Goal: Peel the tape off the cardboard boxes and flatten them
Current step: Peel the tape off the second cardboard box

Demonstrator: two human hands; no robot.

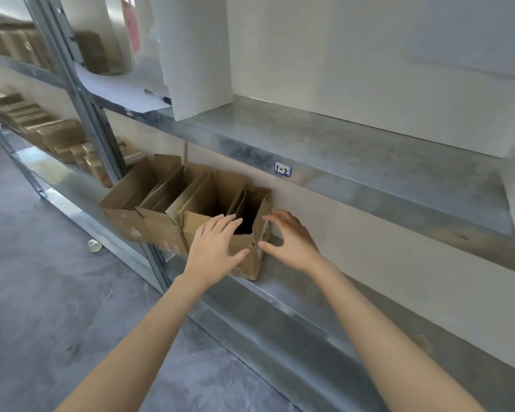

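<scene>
A creased, open-topped brown box (252, 267) sits on a metal shelf (283, 288), left hand (216, 252) flat against it, right hand (290, 239) spread open beside it.

Four open brown cardboard boxes (188, 209) stand side-by-side on a shelf

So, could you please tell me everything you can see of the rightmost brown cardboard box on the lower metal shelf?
The rightmost brown cardboard box stands upright, ending a row on the grey metal shelf, top flaps open, inside dark. The left hand rests on its front; the right hand spreads beside it, contact unclear.
</scene>
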